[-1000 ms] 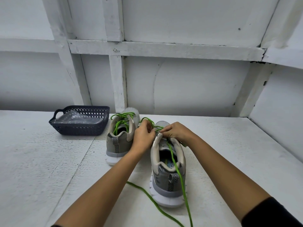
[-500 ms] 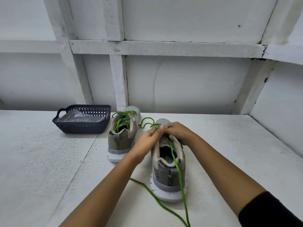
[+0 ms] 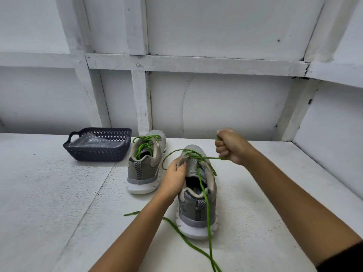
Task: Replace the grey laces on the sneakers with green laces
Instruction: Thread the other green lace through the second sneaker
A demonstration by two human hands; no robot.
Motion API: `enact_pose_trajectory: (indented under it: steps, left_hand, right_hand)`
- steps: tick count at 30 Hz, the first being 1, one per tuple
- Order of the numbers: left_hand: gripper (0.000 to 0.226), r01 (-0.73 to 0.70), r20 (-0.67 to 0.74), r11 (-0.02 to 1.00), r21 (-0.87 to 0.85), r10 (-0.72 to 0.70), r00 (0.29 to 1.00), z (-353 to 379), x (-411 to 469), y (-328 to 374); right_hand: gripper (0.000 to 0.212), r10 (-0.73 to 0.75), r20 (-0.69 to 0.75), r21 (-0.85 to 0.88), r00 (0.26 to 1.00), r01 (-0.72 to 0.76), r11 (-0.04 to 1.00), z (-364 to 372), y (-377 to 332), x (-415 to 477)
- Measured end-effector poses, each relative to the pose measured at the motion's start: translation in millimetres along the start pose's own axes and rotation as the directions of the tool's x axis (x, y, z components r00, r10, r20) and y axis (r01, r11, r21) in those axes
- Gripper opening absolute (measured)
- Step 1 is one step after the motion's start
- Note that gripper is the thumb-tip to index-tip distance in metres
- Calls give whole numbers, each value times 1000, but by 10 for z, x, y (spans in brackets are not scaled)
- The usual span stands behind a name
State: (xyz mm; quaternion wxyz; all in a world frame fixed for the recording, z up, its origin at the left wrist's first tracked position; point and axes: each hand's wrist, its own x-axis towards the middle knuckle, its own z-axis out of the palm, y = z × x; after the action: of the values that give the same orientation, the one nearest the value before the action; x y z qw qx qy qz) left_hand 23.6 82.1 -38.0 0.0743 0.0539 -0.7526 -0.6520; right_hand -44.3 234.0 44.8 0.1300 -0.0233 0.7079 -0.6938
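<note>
The near sneaker [image 3: 193,209] and far sneaker [image 3: 143,171] are grey. Each has a beige collar, a white sole under a paler grey band, and a heel tab in black-and-grey chevrons. The near lace [image 3: 205,199] and far lace [image 3: 140,150] are bright green. The basket [image 3: 98,154] is dark slate blue with a diamond lattice and holds clear plastic [image 3: 94,140]. The table [image 3: 49,193] is speckled white, the wall [image 3: 216,95] white, the sleeve [image 3: 347,256] black.

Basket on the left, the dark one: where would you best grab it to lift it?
Probably by the loop handle at the left end of the basket, coming from the left and above. It arches clear of the wall, leaving a gap for fingers; the latticed walls slope, and clear plastic lies inside.
</note>
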Motion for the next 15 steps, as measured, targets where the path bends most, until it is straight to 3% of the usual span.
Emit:
enact_pose_trajectory:
  steps: [1, 2, 4, 8, 10, 12, 15]
  left_hand:
    - [36, -4, 5, 1000, -3, 4, 1000, 7, 1, 12]
    - [35, -3, 4, 1000, -5, 3, 1000, 6, -1, 28]
    - [34, -3, -12, 1000, -12, 3, 1000, -6, -6, 43]
    - [33, -2, -28, 1000, -27, 1, 1000, 4, -12, 18]
    - [33, -1, -26, 1000, -23, 0, 1000, 21, -18, 19]
    - [33, -3, -26, 1000, -13, 3, 1000, 28, -14, 27]
    - [31, -12, -39, 1000, -27, 11, 999, 18, -10, 55]
  right_hand:
    - [28, 32, 55, -241, 998, -18, 970, -65, -48, -31]
    - [25, 80, 112, -478, 991, -17, 878, -101, -93, -53]
    - [18, 152, 166, -788, 974, 38, 614, -57, -144, -55]
    - [25, -9, 249, -924, 968, 241, 298, 278, -44, 114]
    - [24, -1, 257, -949, 966, 253, 189, 410, 65, 222]
    - [19, 23, 207, -957, 978, 197, 212, 459, 150, 288]
    - [14, -73, 201, -881, 977, 213, 422, 390, 178, 280]
